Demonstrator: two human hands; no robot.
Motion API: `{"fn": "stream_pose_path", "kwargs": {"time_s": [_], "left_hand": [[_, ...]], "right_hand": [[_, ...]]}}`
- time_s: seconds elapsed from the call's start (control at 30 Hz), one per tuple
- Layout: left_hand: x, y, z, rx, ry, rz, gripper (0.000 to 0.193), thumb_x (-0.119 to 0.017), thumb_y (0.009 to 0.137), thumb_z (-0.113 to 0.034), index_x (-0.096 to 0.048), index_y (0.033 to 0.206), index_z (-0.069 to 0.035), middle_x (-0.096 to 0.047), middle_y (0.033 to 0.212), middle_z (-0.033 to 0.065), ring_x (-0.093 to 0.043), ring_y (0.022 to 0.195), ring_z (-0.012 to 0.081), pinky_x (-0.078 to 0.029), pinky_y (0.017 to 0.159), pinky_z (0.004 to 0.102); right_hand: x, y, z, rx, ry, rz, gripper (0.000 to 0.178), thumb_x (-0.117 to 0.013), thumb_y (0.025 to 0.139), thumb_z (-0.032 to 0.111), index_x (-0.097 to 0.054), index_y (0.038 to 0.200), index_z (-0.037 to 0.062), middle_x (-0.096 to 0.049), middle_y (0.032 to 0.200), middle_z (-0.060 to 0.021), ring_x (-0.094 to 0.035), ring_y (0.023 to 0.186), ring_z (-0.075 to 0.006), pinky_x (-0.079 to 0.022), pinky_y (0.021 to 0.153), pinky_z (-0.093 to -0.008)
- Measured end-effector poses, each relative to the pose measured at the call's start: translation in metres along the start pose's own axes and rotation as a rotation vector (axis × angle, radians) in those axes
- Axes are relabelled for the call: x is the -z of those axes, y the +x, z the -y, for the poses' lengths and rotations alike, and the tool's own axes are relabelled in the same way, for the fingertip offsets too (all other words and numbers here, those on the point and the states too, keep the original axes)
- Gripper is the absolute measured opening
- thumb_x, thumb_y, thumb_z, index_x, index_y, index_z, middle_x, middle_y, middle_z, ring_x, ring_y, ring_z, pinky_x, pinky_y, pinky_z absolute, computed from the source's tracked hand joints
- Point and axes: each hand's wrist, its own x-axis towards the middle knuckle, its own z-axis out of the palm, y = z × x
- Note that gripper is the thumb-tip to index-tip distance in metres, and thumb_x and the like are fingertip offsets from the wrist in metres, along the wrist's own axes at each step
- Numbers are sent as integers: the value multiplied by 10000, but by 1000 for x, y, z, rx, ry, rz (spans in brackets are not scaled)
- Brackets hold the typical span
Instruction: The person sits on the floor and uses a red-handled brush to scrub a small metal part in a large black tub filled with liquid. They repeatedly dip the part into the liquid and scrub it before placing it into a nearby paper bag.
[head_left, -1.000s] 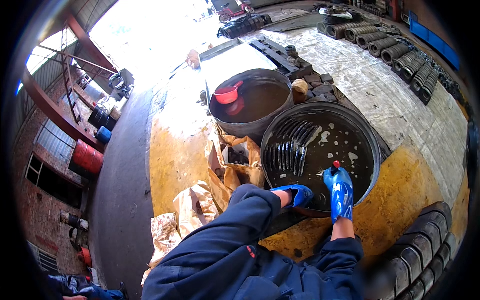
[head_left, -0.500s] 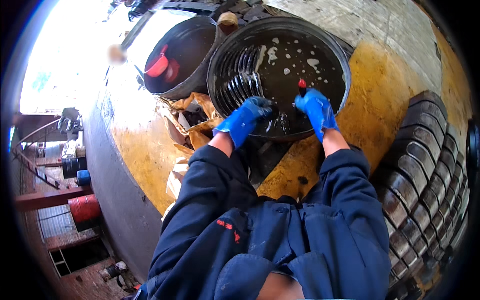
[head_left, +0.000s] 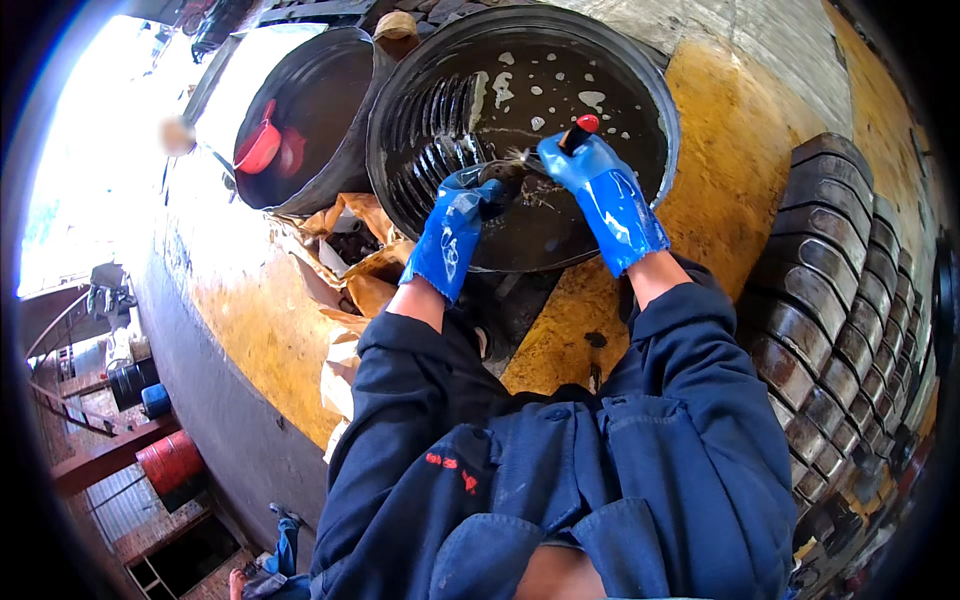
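Observation:
My left hand (head_left: 460,205), in a blue rubber glove, is closed around a dark, wet metal piece (head_left: 508,180) above a large round tub (head_left: 668,165). The piece's full shape is hidden by the glove. In my right hand (head_left: 580,165), also gloved in blue, is a brush (head_left: 585,124) with a black handle and red end. Its pale bristles point left, close to the piece. Dark liquid with patches of whitish foam fills the tub. Ribbed, curved dark pieces (head_left: 450,115) stand in a row at its left side, partly under the liquid.
A second drum (head_left: 345,165) stands left, with a red dipper (head_left: 260,145) in its liquid. An open brown paper sack (head_left: 375,290) lies below. Stacked curved metal pieces (head_left: 815,290) rise at right. Another person's blue-clothed leg (head_left: 285,545) shows at lower left.
Both hands have risen out from low over the liquid, and the dark piece now shows in the left. The brush has tilted, its bristles now visible beside the piece. The view has shifted slightly.

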Motion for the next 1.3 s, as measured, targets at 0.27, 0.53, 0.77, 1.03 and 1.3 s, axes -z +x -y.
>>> {"fn": "stream_pose_path", "kwargs": {"time_s": [0.27, 0.53, 0.77, 1.03, 1.3], "left_hand": [[1, 3, 0, 201, -81, -56, 334, -684, 964, -158, -669, 1282, -58, -750, 1129, 47, -722, 984, 200, -594, 816, 345], [-30, -22, -24, 315, -348, -195, 342, -579, 1040, -321, -635, 1319, -130, -700, 1220, 92, -653, 1119, 230, -533, 925, 402], [13, -9, 12, -225, 374, 20, 327, -531, 1070, -254, -666, 1216, 7, -706, 1141, 154, -660, 995, 221, -553, 886, 371], [17, 6, -4, 166, -465, -199, 276, -548, 1035, -183, -694, 1156, 17, -725, 1063, 146, -664, 960, 225, -544, 876, 354], [17, 14, -2, 122, -335, -131, 269, -550, 1024, -202, -710, 1114, -5, -723, 1040, 140, -661, 951, 222, -536, 872, 358]], "right_hand": [[-21, 12, -35, -173, -396, -37, 442, -601, 898, 466, -737, 1062, 79, -743, 1056, -183, -693, 1025, -384, -531, 902, -456], [-40, -2, 16, 419, 230, 29, 226, -664, 927, 283, -734, 1058, 113, -751, 958, -125, -733, 860, -256, -566, 785, -376], [-37, -19, 15, 782, -49, 67, 203, -722, 868, 291, -756, 1018, 159, -754, 1000, -95, -722, 928, -328, -590, 811, -419], [-7, -6, 9, 297, 55, 62, 230, -732, 897, 225, -763, 1081, 90, -769, 974, -91, -733, 892, -201, -581, 836, -334], [-28, -4, -7, 428, 208, 13, 243, -685, 949, 203, -727, 1138, 55, -742, 976, -81, -693, 887, -154, -557, 825, -310]]}}
